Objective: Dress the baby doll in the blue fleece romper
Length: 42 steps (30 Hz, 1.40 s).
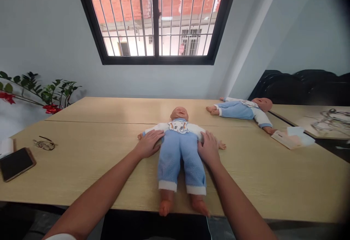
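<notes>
A baby doll in blue trousers and a white top lies on its back on the wooden table, its head away from me and its feet at the near edge. My left hand lies flat over the doll's right arm, fingers stretched out. My right hand rests flat on the doll's left side and arm, fingers apart. Neither hand grips anything.
A second doll lies at the back right by a mirror. A tissue pack sits to the right. At the left are a phone, glasses and a potted plant. A barred window is ahead.
</notes>
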{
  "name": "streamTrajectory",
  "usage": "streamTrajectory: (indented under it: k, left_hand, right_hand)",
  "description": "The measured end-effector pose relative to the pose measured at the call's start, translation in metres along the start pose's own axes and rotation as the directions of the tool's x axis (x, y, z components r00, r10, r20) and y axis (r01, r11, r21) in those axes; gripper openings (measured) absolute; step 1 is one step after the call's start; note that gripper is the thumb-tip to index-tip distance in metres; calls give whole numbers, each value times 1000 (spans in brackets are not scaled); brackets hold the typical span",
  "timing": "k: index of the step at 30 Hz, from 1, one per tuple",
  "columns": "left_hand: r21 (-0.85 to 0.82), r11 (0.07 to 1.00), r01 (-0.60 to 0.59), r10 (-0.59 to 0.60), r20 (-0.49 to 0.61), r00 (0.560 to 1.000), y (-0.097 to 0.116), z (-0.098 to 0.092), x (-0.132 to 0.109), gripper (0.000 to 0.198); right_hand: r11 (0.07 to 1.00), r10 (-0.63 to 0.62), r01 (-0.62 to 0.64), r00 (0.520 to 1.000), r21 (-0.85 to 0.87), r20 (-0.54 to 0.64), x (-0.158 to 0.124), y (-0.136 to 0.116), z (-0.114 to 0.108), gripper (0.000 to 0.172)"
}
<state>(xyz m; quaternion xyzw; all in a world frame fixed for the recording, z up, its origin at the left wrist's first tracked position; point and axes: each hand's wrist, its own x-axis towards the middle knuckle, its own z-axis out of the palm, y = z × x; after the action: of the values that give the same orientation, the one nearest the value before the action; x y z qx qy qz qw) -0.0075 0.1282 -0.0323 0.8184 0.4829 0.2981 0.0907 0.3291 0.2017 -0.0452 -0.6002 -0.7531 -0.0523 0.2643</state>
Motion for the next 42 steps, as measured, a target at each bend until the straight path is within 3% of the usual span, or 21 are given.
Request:
streamTrajectory:
  k: [6,15,21,29,33,36,39,42]
  left_hand:
    - [-76,997,-6,5,-9,1000,-4,2,0,62]
    - [-36,999,1,0,31,1000,-7,4,4,57]
    - [-105,994,-6,5,-8,1000,-4,1,3,54]
    - [12,999,-47,46,9,999,-8,-1,0,55]
    - [7,999,-53,53,18,998,-5,-5,0,52]
    - [-89,995,48,-51,-34,998,-2,-2,0,40]
    - [-192,971,143,-160,-76,984,1,8,1,37]
    - [-226,964,142,-154,-38,987,3,16,3,40]
  right_hand:
    - [1000,1,-2,1000,-19,-21,3,3,6,48]
    - [999,0,-1,1000,-53,-18,0,3,6,48]
    - [1000,7,-7,1000,-29,-17,1,3,4,47]
    - [999,-43,44,997,9,-68,1,10,16,47]
    - [994,-32,41,995,101,-92,1,6,7,45]
    - [960,21,7,995,278,-98,2,-1,-7,38]
    - [899,49,-43,999,436,-2,2,-7,-16,37]
    - [878,4,-61,993,474,119,0,-10,-18,40]
